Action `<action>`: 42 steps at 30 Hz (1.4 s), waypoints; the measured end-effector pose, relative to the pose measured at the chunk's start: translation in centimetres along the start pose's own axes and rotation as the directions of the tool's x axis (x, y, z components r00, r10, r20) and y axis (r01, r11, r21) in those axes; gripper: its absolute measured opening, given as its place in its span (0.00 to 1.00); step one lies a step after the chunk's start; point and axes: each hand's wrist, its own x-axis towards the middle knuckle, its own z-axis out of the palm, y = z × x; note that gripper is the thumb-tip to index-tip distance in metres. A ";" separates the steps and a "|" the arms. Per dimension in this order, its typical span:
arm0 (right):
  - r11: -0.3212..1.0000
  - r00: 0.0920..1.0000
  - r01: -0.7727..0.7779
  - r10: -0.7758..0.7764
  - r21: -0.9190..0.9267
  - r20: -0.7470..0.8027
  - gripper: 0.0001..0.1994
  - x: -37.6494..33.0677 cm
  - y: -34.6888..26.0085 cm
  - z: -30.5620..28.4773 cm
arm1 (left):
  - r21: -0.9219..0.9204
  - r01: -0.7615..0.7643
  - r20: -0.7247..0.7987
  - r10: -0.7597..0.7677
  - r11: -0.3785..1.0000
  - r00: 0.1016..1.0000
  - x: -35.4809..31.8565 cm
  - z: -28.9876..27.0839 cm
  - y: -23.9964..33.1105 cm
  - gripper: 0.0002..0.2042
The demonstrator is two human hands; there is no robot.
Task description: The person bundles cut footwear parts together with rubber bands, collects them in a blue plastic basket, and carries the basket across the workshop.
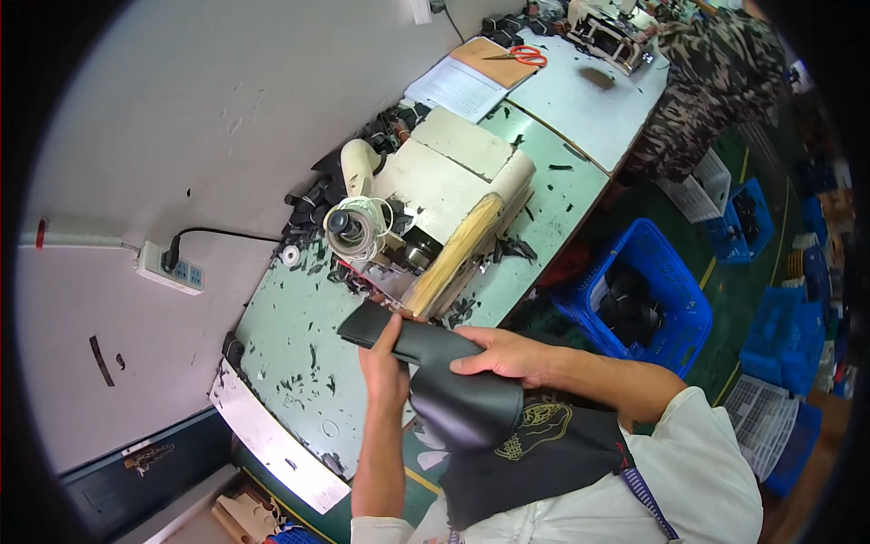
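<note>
A black, leather-like sheet (467, 403) is held up in front of my body, folded over along its upper edge. My left hand (387, 358) grips its left part, thumb on top and the fingers hidden behind. Farther right, my right hand (503, 355) pinches the same sheet with the thumb on its face. Just beyond both hands stands a cream bench machine (462, 172) with a yellowish bristle-like strip (458, 254) along its near side. The sheet's upper edge is close to the machine's front; whether they touch, I cannot tell.
Black scraps litter the pale green table (290, 340). Behind the machine lie paper sheets (458, 89) and red-handled scissors (526, 56). A blue crate (671, 313) with black pieces stands on the floor at right. Another person in camouflage clothing (711, 86) is at the far right. A power strip (172, 269) hangs on the wall.
</note>
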 end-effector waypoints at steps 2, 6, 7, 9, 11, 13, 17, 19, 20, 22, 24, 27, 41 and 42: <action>1.000 0.999 0.021 -0.022 -0.023 -0.036 0.20 -0.3 -0.7 -1.4 | -0.073 0.103 -0.023 -0.105 0.992 0.994 0.4 -0.6 1.9 0.22; 0.995 0.998 -0.056 0.053 -0.086 -0.042 0.20 -0.5 -1.6 -3.0 | 0.115 0.210 0.075 -0.219 0.971 0.973 2.7 -2.9 4.0 0.17; 0.994 0.998 -0.059 0.056 -0.087 -0.038 0.20 -0.4 -1.7 -3.2 | 0.295 0.186 0.083 -0.219 0.937 0.972 3.3 -3.1 3.9 0.17; 0.988 0.992 -0.117 0.111 -0.103 -0.065 0.19 -0.3 -2.0 -3.4 | 0.359 0.147 0.067 -0.183 0.922 0.981 4.4 -3.6 3.4 0.15; 0.990 0.990 -0.122 0.117 -0.067 -0.082 0.19 -0.4 -2.1 -3.6 | 0.673 0.068 0.058 -0.144 0.737 0.988 5.2 -3.5 3.0 0.13; 0.991 0.988 -0.127 0.123 -0.036 -0.097 0.19 -0.5 -2.3 -3.8 | 0.789 0.058 0.010 -0.107 0.612 0.994 5.6 -2.9 2.5 0.12; 0.999 0.992 -0.024 0.028 0.034 -0.119 0.18 -0.6 -2.8 -4.5 | 0.911 0.036 -0.042 0.005 0.410 0.999 6.2 -0.9 1.6 0.11; 0.997 0.992 -0.007 0.016 0.072 -0.126 0.18 -0.5 -3.1 -5.0 | 0.895 0.020 -0.036 0.026 0.446 0.999 6.8 -1.2 0.9 0.11; 0.997 0.990 0.000 0.010 0.071 -0.144 0.18 -0.4 -3.3 -5.2 | 0.877 0.004 -0.033 0.053 0.480 0.998 7.0 -1.5 0.8 0.12; 0.998 0.988 0.005 0.006 0.066 -0.155 0.19 0.0 -3.5 -5.5 | 0.887 0.029 -0.048 0.029 0.462 0.998 7.3 -1.8 1.0 0.12; 0.998 0.985 0.010 0.001 0.061 -0.171 0.19 -0.3 -4.1 -5.5 | 0.893 0.055 -0.067 0.011 0.446 0.998 7.7 -1.7 1.0 0.13; 0.996 0.985 0.027 -0.012 0.083 -0.172 0.21 -1.1 -4.3 -5.6 | 0.937 -0.037 0.018 0.057 0.347 0.998 7.8 0.4 1.2 0.12; 0.984 0.976 0.084 -0.049 0.159 -0.212 0.24 -1.4 -3.8 -5.5 | 0.918 -0.014 -0.004 0.044 0.397 0.999 8.1 0.8 1.7 0.14; 0.984 0.980 0.086 -0.055 0.153 -0.192 0.25 -1.8 -4.2 -5.5 | 0.890 0.079 -0.060 -0.056 0.449 0.997 7.6 1.9 2.1 0.12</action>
